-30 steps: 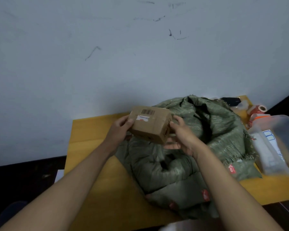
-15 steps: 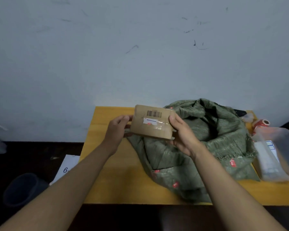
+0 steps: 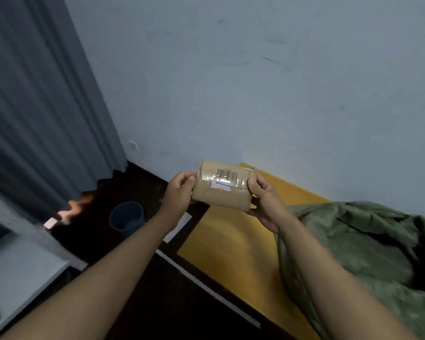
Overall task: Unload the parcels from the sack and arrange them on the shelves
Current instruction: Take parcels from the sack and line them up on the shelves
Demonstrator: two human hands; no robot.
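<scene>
Pale blue wall (image 3: 255, 82) behind, grey curtain (image 3: 39, 94) at left, dark floor with a blue bin (image 3: 127, 218). Yellow tabletop (image 3: 231, 241) at right carries the green sack (image 3: 366, 253), slumped and open. Both hands hold 1 parcel (image 3: 222, 186) in the air, off the tabletop's left corner and clear of the sack: left hand (image 3: 178, 192) pinches its left end, right hand (image 3: 265, 200) curls round its right end, barcode label facing up. No shelves clearly in view; a white unit (image 3: 22, 266) at lower left could be one, can't tell. Risks, as I judge them: grip is on the ends only, tape looks slick, so a fast turn could slip it to the floor. Sack hangs near the tabletop edge, so a snag could drag it off.
</scene>
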